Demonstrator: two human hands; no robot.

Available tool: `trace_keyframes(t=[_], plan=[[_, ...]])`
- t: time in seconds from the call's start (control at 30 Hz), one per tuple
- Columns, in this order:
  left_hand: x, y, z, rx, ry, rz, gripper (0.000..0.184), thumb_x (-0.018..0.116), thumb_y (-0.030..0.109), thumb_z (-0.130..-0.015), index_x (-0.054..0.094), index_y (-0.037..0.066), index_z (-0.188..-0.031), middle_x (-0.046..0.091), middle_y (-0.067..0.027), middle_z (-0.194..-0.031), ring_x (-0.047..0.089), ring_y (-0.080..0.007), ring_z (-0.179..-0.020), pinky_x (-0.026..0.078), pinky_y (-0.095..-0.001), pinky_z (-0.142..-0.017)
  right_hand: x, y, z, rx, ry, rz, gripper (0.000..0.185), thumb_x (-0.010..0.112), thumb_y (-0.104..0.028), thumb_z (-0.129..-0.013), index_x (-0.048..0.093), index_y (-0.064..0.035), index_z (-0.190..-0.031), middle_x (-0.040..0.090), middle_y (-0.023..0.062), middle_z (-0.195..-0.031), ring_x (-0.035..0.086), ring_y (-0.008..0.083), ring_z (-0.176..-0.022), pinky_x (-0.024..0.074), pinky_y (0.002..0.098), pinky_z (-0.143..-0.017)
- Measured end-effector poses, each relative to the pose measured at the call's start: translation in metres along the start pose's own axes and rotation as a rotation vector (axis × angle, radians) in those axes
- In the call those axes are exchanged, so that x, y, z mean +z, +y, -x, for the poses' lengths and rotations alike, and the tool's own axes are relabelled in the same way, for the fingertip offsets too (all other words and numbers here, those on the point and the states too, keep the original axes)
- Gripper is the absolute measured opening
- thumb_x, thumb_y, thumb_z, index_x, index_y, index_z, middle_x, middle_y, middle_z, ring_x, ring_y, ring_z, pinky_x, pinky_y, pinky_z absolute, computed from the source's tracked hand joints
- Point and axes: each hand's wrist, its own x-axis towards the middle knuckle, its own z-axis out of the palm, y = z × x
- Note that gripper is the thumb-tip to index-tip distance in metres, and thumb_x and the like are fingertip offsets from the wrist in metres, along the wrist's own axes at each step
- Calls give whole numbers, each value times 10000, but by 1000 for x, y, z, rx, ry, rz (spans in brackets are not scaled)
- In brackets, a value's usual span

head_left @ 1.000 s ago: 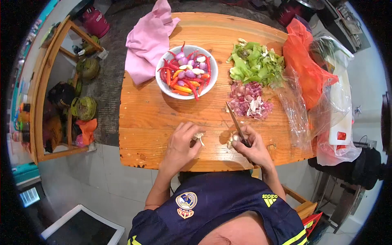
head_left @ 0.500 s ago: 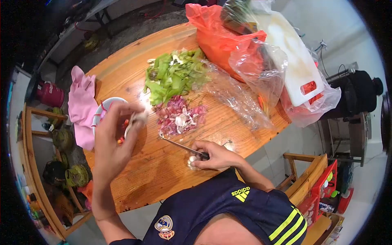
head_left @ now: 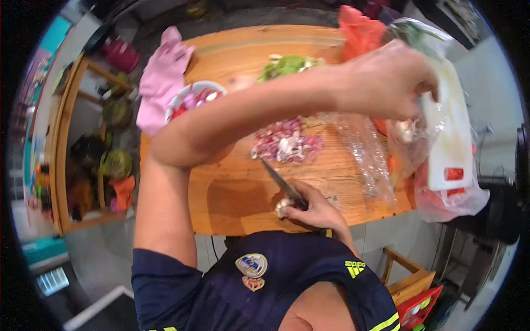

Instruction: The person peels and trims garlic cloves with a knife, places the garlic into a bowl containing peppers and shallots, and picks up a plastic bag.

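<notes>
I have my right hand closed around a dark-handled steel knife, with a whitish cluster of garlic cloves at its fingers, near the orange-brown wooden counter's front edge. My blurred left hand reaches across, fingers curled, by a clear plastic bag; I cannot tell whether it grips the pale lump just beneath.

A person's left arm is stretched above the wooden table.
The left hand, a little blurred, is near the clear plastic bag and the white cutting board. The right hand holds a knife, with garlic at its fingers; purplish peelings lie just beside the blade's tip.
</notes>
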Motion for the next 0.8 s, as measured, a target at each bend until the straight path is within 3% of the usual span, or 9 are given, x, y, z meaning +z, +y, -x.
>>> trace_keyframes(t=[0.03, 0.07, 0.27, 0.37, 0.47, 0.53, 0.63, 0.7, 0.8], plan=[[-12, 5, -3, 6, -4, -8, 283, 642, 126, -733, 639, -11, -980, 672, -134, -903, 659, -192, -809, 517, -275, -752, 2, 1, -1, 34, -11, -37, 316, 670, -209, -767, 537, 8, -955, 564, 67, -815, 526, 134, -766, 444, 285, -698], [-27, 9, -3, -30, 32, 6, 297, 615, 142, -662, 675, 67, -943, 662, -145, -846, 646, -262, -811, 518, -320, -693, 1, 0, -1, 67, -12, -72, 297, 673, -191, -774, 536, 5, -950, 562, 51, -817, 523, 121, -761, 442, 277, -694], [-114, 102, 85, -487, 143, -156, 170, 620, 159, -790, 657, 10, -864, 661, -85, -852, 629, -146, -817, 482, -271, -712, -4, -8, -1, 10, 48, -213, 232, 681, -106, -781, 518, -38, -930, 529, -14, -791, 489, 76, -708, 418, 234, -633], [-89, 112, 159, -975, -55, 2, 251, 794, 152, -659, 655, 28, -827, 637, -57, -773, 617, -126, -749, 487, -227, -657, -6, -16, -3, -35, 155, -151, 211, 683, -88, -778, 498, -61, -878, 521, -34, -750, 458, 40, -662, 383, 195, -595], [-21, 101, 220, -964, -1, 205, 523, 799, 181, -666, 560, 45, -1110, 584, -82, -1019, 599, -153, -899, 523, -282, -688, -6, -36, -3, -40, 208, -104, 212, 693, -98, -775, 497, -65, -850, 512, -50, -701, 440, 18, -624, 361, 194, -554], [20, 97, 248, -1098, 208, 654, 513, 740, 164, -746, 503, 32, -1181, 548, -105, -1108, 575, -170, -979, 518, -291, -753, 1, -43, -5, -68, 207, -66, 212, 699, -106, -773, 510, -62, -860, 508, -52, -687, 433, 17, -603, 354, 197, -532], [51, 85, 263, -1067, 517, 990, 374, 630, 119, -845, 497, 0, -1174, 572, -98, -1076, 588, -177, -957, 516, -294, -764, 14, -37, -12, -162, 265, 121, 248, 712, -111, -757, 541, -42, -922, 519, -9, -646, 466, 54, -575, 379, 222, -514], [50, 82, 270, -1090, 502, 1004, 319, 580, 98, -871, 510, 2, -1168, 584, -91, -1051, 593, -170, -923, 513, -286, -754, 13, -38, -13, -141, 273, 282, 359, 713, -96, -745, 543, -45, -1057, 515, 29, -605, 483, 87, -552, 404, 244, -521], [41, 74, 285, -1142, 489, 974, 291, 546, 93, -895, 505, -10, -1164, 602, -85, -998, 606, -162, -881, 520, -280, -711, 9, -67, -2, -306, 569, 385, 520, 716, -81, -732, 497, -63, -1203, 512, 42, -589, 463, 96, -525, 402, 255, -513]])
